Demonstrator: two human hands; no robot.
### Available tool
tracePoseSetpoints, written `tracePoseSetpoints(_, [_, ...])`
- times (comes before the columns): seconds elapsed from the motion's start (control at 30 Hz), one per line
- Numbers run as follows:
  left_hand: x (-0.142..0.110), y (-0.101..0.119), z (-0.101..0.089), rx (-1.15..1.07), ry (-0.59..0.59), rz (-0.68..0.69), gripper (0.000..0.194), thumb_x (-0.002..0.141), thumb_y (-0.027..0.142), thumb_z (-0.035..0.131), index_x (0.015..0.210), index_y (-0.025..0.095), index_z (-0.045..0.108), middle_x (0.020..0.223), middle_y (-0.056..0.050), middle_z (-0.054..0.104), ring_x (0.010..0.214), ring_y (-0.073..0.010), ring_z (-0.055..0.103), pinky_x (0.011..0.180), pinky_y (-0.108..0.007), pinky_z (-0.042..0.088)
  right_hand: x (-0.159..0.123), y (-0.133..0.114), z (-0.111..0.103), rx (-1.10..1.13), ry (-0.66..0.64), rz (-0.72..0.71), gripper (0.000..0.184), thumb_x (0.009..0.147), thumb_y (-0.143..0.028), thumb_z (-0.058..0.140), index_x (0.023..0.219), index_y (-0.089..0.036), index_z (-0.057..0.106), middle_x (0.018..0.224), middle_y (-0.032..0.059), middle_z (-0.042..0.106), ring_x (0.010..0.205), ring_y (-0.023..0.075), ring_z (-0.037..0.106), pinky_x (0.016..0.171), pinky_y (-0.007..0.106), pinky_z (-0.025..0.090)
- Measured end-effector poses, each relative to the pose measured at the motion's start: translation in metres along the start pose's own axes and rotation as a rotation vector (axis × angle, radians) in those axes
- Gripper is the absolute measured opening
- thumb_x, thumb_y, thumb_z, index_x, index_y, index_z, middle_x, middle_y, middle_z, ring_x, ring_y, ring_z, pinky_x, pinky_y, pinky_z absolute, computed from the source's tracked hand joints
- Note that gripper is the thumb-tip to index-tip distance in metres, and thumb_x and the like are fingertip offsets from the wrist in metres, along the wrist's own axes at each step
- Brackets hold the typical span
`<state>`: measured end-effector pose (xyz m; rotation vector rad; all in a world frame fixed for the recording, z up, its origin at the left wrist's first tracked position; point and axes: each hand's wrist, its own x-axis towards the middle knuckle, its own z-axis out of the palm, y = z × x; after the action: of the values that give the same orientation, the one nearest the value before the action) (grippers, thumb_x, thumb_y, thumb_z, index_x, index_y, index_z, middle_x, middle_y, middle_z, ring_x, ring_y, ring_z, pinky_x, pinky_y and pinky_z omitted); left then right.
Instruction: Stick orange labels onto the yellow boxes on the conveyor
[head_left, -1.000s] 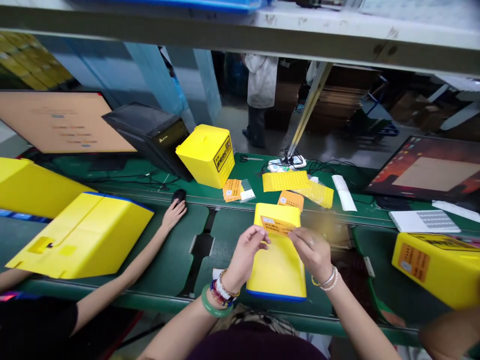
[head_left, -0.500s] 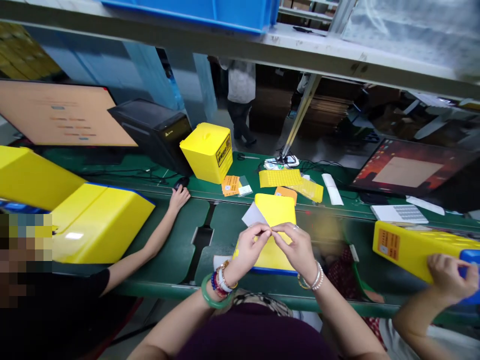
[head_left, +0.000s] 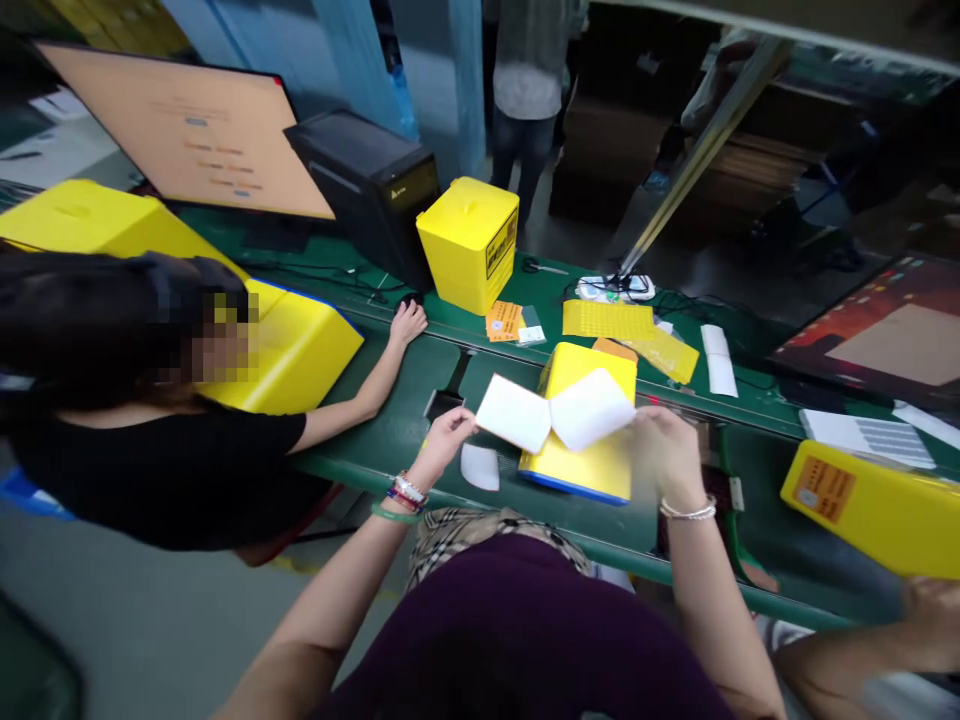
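Note:
My left hand (head_left: 450, 440) pinches the outer edge of a white paper piece (head_left: 514, 412). My right hand (head_left: 673, 455), its fingers smeared by motion, is at the far edge of a second white paper piece (head_left: 591, 408) and appears to grip it. The two pieces meet at their inner edges; whether they are joined I cannot tell. Both are held above a yellow box (head_left: 589, 470) with a blue lower edge, lying on the green bench. A small white paper slip (head_left: 480, 467) lies left of that box.
Behind are orange cards (head_left: 503, 321), yellow sticker sheets (head_left: 609, 320), scissors (head_left: 545, 267) and a yellow bin (head_left: 471, 245). At left a co-worker's hand (head_left: 409, 320) rests on a mouse. A co-worker's arm (head_left: 862, 650) is near another yellow box (head_left: 870, 510) at right.
My hands, pinched together over the yellow box before, have moved apart with a white paper piece stretched out on each side. The view has tilted downward and turned left.

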<state>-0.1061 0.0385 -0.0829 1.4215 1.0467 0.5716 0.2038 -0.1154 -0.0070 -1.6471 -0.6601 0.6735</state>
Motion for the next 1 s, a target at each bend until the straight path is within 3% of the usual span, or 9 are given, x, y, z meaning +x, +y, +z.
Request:
tracePoseSetpoints(0.17, [-0.029, -0.090, -0.026, 0.245, 0.065, -0.290, 0.014, 0.071, 0.028, 0.057, 0.062, 0.018, 0.054, 0.060, 0.002, 0.054, 0.067, -0.0158, 0.052, 0.071, -0.027, 0.042, -0.003, 0.012, -0.022, 0.083, 0.179, 0.058, 0.023, 0.069, -0.034, 0.077, 0.079, -0.015, 0.068, 0.069, 0.0012, 0.068, 0.063, 0.0131, 0.062, 0.065, 0.027, 0.051])
tracePoseSetpoints(0.3, [-0.036, -0.109, -0.019, 0.321, 0.163, -0.378, 0.011, 0.066, 0.023, 0.065, 0.067, 0.018, 0.055, 0.071, -0.005, 0.062, 0.089, -0.0262, 0.060, 0.088, -0.037, 0.043, -0.005, 0.007, -0.023, 0.078, 0.196, 0.009, 0.025, 0.070, -0.036, 0.076, 0.081, -0.015, 0.068, 0.071, 0.0021, 0.068, 0.067, 0.0156, 0.064, 0.069, 0.031, 0.053])
tracePoseSetpoints(0.37, [-0.029, -0.096, -0.010, 0.354, 0.229, -0.364, 0.018, 0.070, 0.025, 0.066, 0.084, 0.016, 0.059, 0.098, -0.014, 0.065, 0.113, -0.0323, 0.054, 0.101, -0.043, 0.037, -0.010, 0.001, -0.014, 0.036, 0.190, -0.026, 0.024, 0.075, -0.037, 0.073, 0.084, -0.016, 0.067, 0.074, 0.0031, 0.069, 0.070, 0.0172, 0.065, 0.071, 0.032, 0.053])
tracePoseSetpoints(0.47, [-0.017, -0.047, 0.017, 0.220, 0.210, -0.237, 0.034, 0.082, 0.034, 0.059, 0.112, 0.016, 0.058, 0.130, -0.016, 0.056, 0.130, -0.0290, 0.045, 0.110, -0.041, 0.031, -0.026, -0.011, 0.017, -0.174, 0.176, -0.188, 0.019, 0.083, -0.036, 0.064, 0.085, -0.018, 0.067, 0.080, 0.0049, 0.070, 0.077, 0.0192, 0.065, 0.074, 0.034, 0.052])
tracePoseSetpoints(0.53, [-0.013, -0.002, 0.042, -0.175, 0.048, -0.157, 0.043, 0.090, 0.043, 0.051, 0.126, 0.019, 0.054, 0.135, -0.014, 0.055, 0.127, -0.0261, 0.050, 0.109, -0.041, 0.036, -0.040, -0.018, 0.045, -0.362, 0.097, -0.337, 0.015, 0.087, -0.032, 0.058, 0.085, -0.020, 0.068, 0.084, 0.0056, 0.071, 0.081, 0.0202, 0.065, 0.077, 0.036, 0.051])
tracePoseSetpoints(0.67, [-0.017, 0.073, 0.086, -0.791, -0.298, -0.267, 0.047, 0.092, 0.049, 0.051, 0.126, 0.018, 0.058, 0.130, -0.013, 0.061, 0.118, -0.0270, 0.058, 0.102, -0.043, 0.045, -0.059, -0.020, 0.089, -0.449, -0.252, -0.548, 0.016, 0.092, -0.026, 0.053, 0.095, -0.025, 0.069, 0.095, 0.0050, 0.072, 0.093, 0.0207, 0.065, 0.088, 0.039, 0.049])
tracePoseSetpoints(0.73, [-0.017, 0.090, 0.097, -0.840, -0.296, -0.302, 0.040, 0.092, 0.042, 0.055, 0.122, 0.017, 0.061, 0.129, -0.013, 0.062, 0.115, -0.0266, 0.060, 0.098, -0.041, 0.049, -0.057, -0.014, 0.089, -0.387, -0.209, -0.491, 0.018, 0.092, -0.028, 0.054, 0.105, -0.026, 0.067, 0.104, 0.0058, 0.070, 0.101, 0.0210, 0.063, 0.092, 0.039, 0.048])
tracePoseSetpoints(0.87, [-0.014, 0.099, 0.104, -0.798, -0.290, -0.353, 0.041, 0.092, 0.039, 0.056, 0.128, 0.020, 0.056, 0.135, -0.011, 0.058, 0.113, -0.0275, 0.062, 0.092, -0.041, 0.052, -0.035, 0.006, 0.058, -0.201, 0.179, -0.114, 0.033, 0.085, -0.040, 0.063, 0.112, -0.022, 0.062, 0.105, 0.0087, 0.067, 0.097, 0.0233, 0.061, 0.084, 0.039, 0.049])
tracePoseSetpoints(1.0, [-0.009, 0.099, 0.109, -0.703, -0.392, -0.384, 0.042, 0.091, 0.042, 0.056, 0.127, 0.019, 0.056, 0.134, -0.013, 0.058, 0.115, -0.0290, 0.061, 0.091, -0.041, 0.053, -0.017, 0.018, 0.032, 0.067, 0.051, 0.137, 0.029, 0.077, -0.048, 0.070, 0.081, -0.019, 0.064, 0.079, 0.0036, 0.065, 0.074, 0.0187, 0.058, 0.069, 0.031, 0.047])
